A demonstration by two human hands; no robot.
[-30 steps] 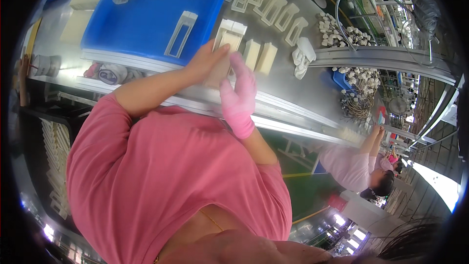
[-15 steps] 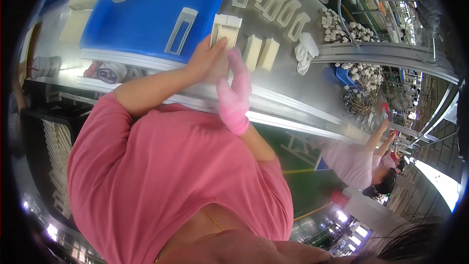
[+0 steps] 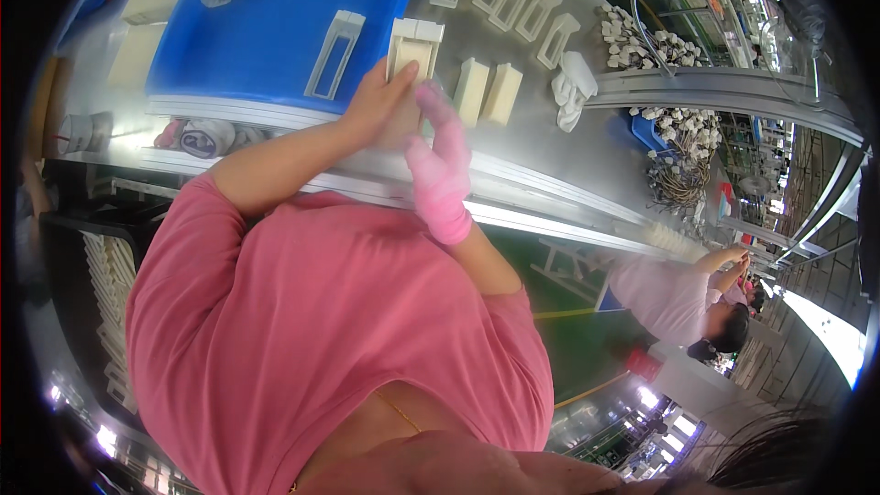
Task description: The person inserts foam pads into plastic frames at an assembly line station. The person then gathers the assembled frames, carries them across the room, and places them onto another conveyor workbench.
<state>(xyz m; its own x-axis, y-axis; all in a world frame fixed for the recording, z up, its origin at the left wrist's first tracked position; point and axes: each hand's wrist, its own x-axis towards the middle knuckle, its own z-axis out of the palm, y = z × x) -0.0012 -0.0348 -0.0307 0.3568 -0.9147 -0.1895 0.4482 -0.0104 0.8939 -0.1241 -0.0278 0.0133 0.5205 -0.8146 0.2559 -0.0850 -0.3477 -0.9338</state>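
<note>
My bare left hand is closed around a cream rectangular plastic housing, its thumb lying along the face. The housing's square white end points away from me, and its lower part is mostly hidden by the hand. Close against the right side of the housing is my right hand in a pink glove. Its fingers stretch upward with the thumb apart, and the fingertips look slightly blurred. Just right of the hands, two cream blocks stand on the metal table.
A blue mat on the left carries a white open frame and other pale parts. Several similar frames line the table's far side. A crumpled white glove lies rightward, before a metal rail. A co-worker sits farther right.
My left hand and the housing appear slightly higher and further left in view, as does the whole table. My right hand stays beside the housing. The co-worker's arms have shifted.
</note>
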